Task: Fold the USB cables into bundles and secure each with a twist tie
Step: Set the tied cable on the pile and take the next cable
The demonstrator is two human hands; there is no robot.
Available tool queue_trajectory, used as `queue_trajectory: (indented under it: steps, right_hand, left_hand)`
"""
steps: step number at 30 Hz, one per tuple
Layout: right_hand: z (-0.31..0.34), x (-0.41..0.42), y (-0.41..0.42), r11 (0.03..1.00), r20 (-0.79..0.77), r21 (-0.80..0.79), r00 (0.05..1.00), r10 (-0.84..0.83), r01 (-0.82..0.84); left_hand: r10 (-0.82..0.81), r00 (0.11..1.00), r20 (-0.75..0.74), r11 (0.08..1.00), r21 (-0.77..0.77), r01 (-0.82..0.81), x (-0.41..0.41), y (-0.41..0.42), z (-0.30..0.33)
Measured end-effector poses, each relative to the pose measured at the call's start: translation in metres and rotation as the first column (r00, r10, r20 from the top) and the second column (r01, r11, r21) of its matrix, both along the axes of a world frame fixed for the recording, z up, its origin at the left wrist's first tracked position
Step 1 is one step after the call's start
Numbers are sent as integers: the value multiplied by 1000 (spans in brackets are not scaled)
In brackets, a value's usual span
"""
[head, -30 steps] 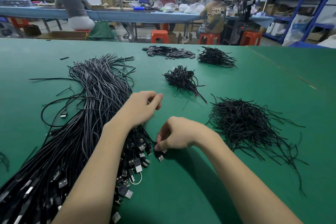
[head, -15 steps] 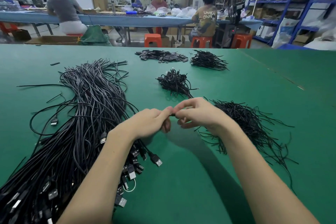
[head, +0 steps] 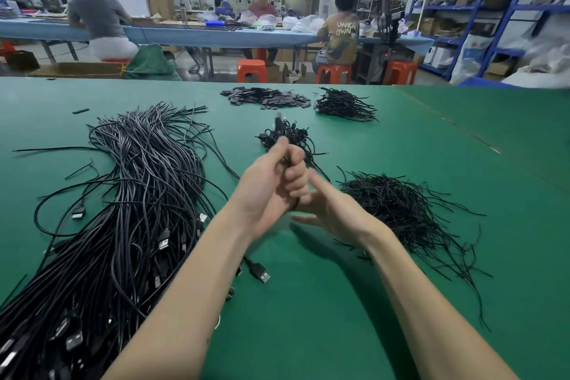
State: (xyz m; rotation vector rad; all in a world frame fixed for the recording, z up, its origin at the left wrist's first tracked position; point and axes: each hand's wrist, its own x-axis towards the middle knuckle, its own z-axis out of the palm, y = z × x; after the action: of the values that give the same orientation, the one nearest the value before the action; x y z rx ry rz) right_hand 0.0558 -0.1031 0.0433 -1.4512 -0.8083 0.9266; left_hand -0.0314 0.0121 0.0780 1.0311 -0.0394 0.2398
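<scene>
Many loose USB cables sprawl along the table's left edge. Above its middle, the left hand curls around a black cable (blurred); the right hand, fingers straight, touches it, twist ties heaped rightward.

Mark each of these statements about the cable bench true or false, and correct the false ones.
1. The left hand grips a folded black cable above the table. True.
2. The big heap of loose USB cables lies on the person's right. False: it lies on their left; the twist ties lie on the right.
3. The right hand has its fingers straight beside the left one. True.
4. The table has a red cover. False: it is green.
5. A lone USB plug lies on the mat beneath the forearms. True.
6. No bundled cables are on the table yet. False: a pile of bundles lies at the far side.
</scene>
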Motion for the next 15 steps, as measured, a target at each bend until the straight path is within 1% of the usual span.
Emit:
queue_trajectory:
  steps: [2,3,5,7,9,10,12,13,14,15]
  right_hand:
    - [1,-4,2,993,182,-92,979,95,-80]
    - [2,-5,1,991,265,-114,960,94,-66]
    - [5,-3,-3,996,406,-86,914,6,32]
    - [5,-2,-8,997,441,-17,896,-62,78]
    - [6,-1,-10,998,391,23,919,-59,55]
    - [6,-1,-10,999,325,33,945,-28,19]
    - [6,1,-12,992,106,36,988,115,-119]
    - [5,3,-13,977,4,30,977,212,-212]
    - [5,3,-15,956,-65,8,954,292,-292]
    - [4,4,-17,937,-95,-33,935,343,-347]
  left_hand:
    - [26,1000,3,996,-89,-26,-2,9,1]
    - [42,999,0,991,-123,-42,-3,13,1]
    - [76,997,3,978,-194,-74,-3,17,1]
    - [106,994,12,960,-261,-100,-3,19,3]
    - [138,990,18,942,-310,-126,-4,22,5]
    - [151,988,24,934,-330,-134,-5,24,7]
    - [163,986,45,919,-371,-135,-8,28,10]
    - [160,985,58,913,-388,-125,-10,29,12]
    - [147,987,71,912,-397,-107,-11,29,13]
    - [126,989,83,914,-396,-83,-12,28,14]
